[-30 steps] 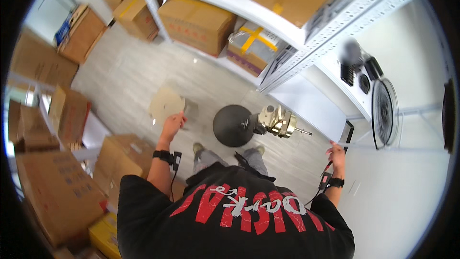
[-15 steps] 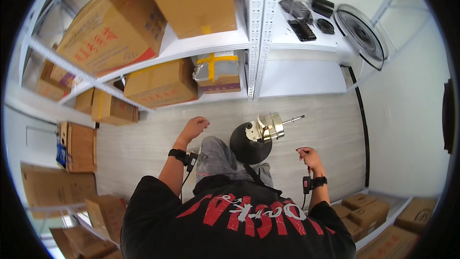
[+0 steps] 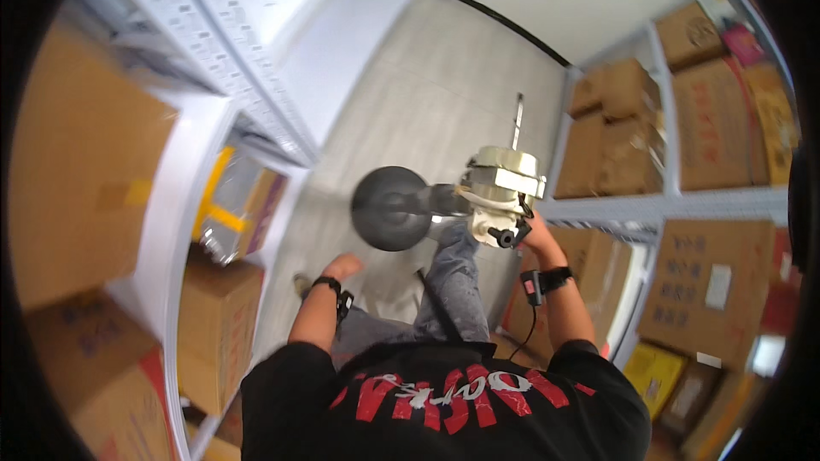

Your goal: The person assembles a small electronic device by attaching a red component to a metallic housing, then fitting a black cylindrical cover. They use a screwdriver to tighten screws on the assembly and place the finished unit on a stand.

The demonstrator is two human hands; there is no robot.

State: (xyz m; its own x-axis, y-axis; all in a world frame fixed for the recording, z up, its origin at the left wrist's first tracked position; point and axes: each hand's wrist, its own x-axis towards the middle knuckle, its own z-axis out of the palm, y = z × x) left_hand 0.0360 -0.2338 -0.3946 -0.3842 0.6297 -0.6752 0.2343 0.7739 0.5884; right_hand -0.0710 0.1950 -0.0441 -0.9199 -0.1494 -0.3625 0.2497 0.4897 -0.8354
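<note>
A pedestal fan without blades or cage stands in front of me: a round black base (image 3: 391,209), a dark pole (image 3: 440,199) and a bare cream-and-metal motor head (image 3: 506,183) with a thin shaft pointing away. Behind the motor's lower right side, my right hand (image 3: 538,235) grips the fan's head; most of its fingers are hidden there. My left hand (image 3: 344,267) hangs low over the floor, left of my legs and apart from the fan. Blur hides how its fingers lie. Both wrists wear black straps with small devices.
White metal shelving (image 3: 201,119) with cartons rises on my left, close to my left arm. On the right, another rack (image 3: 726,202) carries several cardboard boxes. A pale wall (image 3: 555,0) with a black skirting strip closes the far side of the grey floor (image 3: 427,68).
My view has swung to the right, bringing the right-hand rack in. The motor head looks nearer and stands out from its base. My right hand has gone from beside the fan to its head.
</note>
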